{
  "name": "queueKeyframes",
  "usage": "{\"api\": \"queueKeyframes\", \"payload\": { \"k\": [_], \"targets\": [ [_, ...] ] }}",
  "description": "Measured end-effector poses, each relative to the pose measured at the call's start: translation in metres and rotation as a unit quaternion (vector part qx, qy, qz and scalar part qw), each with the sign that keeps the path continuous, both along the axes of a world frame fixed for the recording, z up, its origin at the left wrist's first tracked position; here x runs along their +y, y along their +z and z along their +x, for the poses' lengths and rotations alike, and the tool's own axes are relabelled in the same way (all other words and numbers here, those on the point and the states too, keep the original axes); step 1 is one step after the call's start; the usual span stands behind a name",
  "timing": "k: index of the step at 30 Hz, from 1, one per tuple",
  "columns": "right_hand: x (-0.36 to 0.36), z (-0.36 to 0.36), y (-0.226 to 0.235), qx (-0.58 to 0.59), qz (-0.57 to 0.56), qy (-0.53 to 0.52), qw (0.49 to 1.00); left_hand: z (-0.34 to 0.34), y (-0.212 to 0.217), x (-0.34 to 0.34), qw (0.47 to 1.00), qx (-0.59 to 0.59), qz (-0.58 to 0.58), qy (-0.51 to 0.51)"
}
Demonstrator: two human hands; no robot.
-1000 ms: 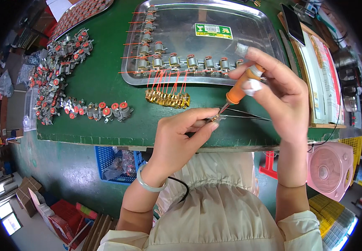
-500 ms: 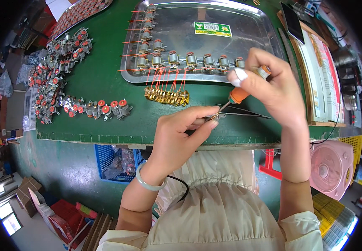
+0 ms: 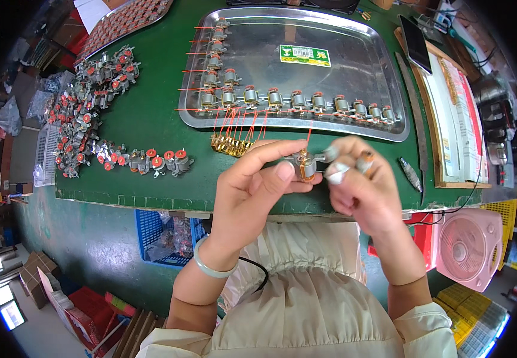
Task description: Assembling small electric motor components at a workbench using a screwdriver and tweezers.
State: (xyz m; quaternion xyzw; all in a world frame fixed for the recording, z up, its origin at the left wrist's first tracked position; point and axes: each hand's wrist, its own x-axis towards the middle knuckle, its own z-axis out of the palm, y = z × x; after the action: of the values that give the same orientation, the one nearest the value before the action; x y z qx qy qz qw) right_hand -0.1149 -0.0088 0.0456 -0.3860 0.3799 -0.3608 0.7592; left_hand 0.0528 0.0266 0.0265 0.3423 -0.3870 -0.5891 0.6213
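My left hand (image 3: 252, 179) pinches a small silver motor (image 3: 309, 167) with a brass bracket and a red wire standing up from it. Beside it, my right hand (image 3: 363, 185) is curled and partly blurred, white tape on its thumb. The worn orange end of a screwdriver (image 3: 365, 160) shows among its fingers; the rest of the tool is hidden. Just beyond my left hand lies a row of brass brackets (image 3: 228, 145) with red wires. More small motors (image 3: 297, 99) stand along the left and near edges of a metal tray (image 3: 354, 65).
Loose motors with red tops (image 3: 85, 119) are heaped at the left. A second full tray (image 3: 124, 27) lies at the far left. A knurled grey tool (image 3: 411, 174), a long dark blade (image 3: 414, 107), a phone (image 3: 414, 42) and a paper-covered board (image 3: 455, 113) are at the right.
The screwdriver has come away from the piece in my left hand and is now tucked in my right hand. My right hand has moved down and nearer; the motor is turned into view.
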Motion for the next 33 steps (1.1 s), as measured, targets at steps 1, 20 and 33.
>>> {"api": "queueKeyframes", "payload": {
  "k": [1,20,33],
  "targets": [
    [0.002,0.002,0.002,-0.001,-0.002,0.000,1.000,0.002,0.004,0.000,0.999,0.016,0.023,-0.026],
    [0.005,0.021,-0.003,-0.113,-0.057,-0.114,0.985,0.000,0.008,-0.001,0.992,0.054,0.085,-0.069],
    [0.019,0.028,-0.018,0.071,-0.264,-0.110,0.956,-0.017,0.006,0.002,0.998,0.016,0.013,0.060]
  ]
}}
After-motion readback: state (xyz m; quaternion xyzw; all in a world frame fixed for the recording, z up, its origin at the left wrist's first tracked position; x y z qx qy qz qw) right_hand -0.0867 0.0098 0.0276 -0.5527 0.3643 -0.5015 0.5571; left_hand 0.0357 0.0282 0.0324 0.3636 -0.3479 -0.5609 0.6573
